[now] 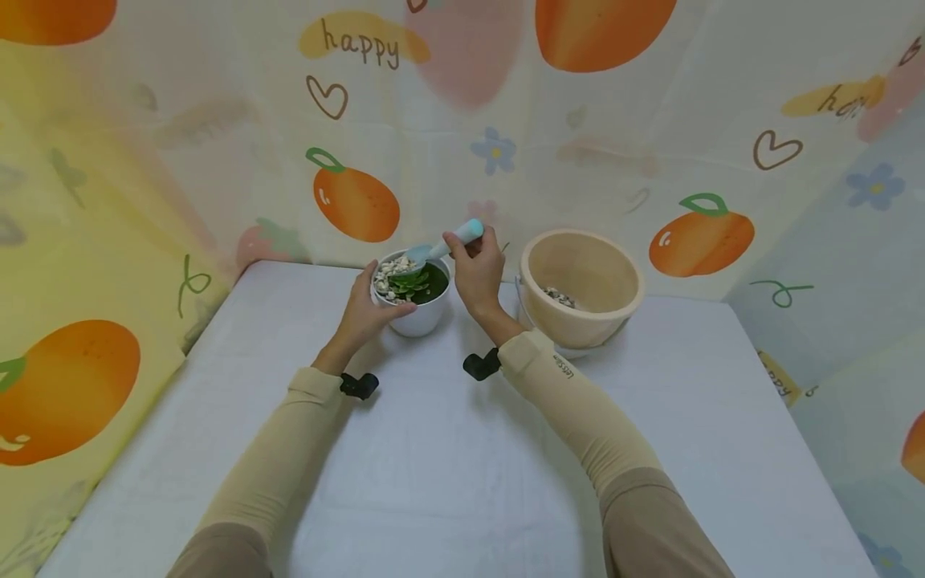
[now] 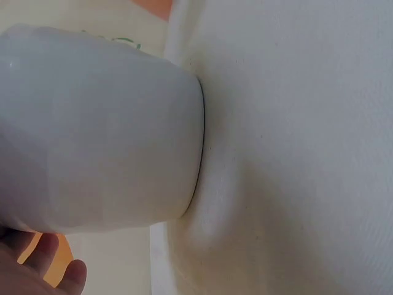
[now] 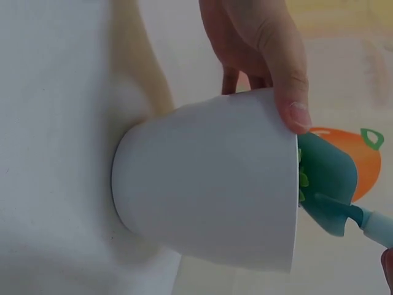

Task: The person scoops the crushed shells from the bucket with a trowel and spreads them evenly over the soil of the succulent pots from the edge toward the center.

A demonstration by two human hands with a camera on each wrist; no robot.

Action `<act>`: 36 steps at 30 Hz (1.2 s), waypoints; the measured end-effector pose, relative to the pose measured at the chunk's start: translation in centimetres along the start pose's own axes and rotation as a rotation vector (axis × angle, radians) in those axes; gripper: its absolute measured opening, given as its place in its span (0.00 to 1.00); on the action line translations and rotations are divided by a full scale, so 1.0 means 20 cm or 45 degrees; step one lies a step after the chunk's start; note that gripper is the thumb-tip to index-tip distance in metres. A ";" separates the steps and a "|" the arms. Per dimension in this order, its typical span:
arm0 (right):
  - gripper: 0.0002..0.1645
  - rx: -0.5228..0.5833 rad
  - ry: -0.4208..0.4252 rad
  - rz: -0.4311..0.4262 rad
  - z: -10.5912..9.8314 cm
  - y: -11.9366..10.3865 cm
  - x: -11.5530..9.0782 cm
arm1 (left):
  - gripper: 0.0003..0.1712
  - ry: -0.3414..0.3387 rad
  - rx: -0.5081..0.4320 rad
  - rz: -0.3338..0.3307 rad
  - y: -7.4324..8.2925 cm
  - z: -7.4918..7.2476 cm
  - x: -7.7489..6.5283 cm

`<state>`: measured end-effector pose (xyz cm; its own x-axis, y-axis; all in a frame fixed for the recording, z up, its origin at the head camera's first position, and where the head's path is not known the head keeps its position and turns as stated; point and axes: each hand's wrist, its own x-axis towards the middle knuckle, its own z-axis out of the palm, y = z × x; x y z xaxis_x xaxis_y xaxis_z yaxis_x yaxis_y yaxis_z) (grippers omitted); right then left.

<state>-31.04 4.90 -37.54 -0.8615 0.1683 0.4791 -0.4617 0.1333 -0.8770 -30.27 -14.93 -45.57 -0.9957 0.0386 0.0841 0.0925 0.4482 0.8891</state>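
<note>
The fingers (image 1: 455, 243) of the right hand (image 1: 480, 269) pinch the handle of a small pale-blue trowel (image 1: 438, 250). Its long axis slants, handle toward the upper right, blade toward the lower left, over the round white pot (image 1: 421, 322) near the frame's centre. The left hand (image 1: 367, 309) spreads thumb and fingers round the pot's rim, seemingly to steady it. Inside are pale pebbles (image 1: 386, 277) and a green rosette succulent (image 1: 410, 282). Right of it, a round beige bucket (image 1: 588, 317) stands on the white-covered worktop (image 1: 433, 466), presumably within scooping reach.
</note>
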 end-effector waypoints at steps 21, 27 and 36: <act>0.19 -0.029 0.017 -0.028 0.01 -0.01 -0.02 | 0.65 0.172 0.019 0.064 0.00 0.06 -0.05; 0.17 -0.086 0.008 -0.073 0.01 -0.13 -0.07 | 0.65 0.053 -0.017 0.047 -0.02 0.00 -0.01; 0.19 -0.072 0.024 -0.116 0.00 -0.05 -0.04 | 0.64 0.037 -0.054 0.068 -0.01 0.01 0.00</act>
<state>-29.93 4.55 -37.10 -0.8121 0.1711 0.5578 -0.5248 0.2037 -0.8265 -30.28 -14.80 -45.94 -0.9889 0.0349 0.1445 0.1460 0.4079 0.9013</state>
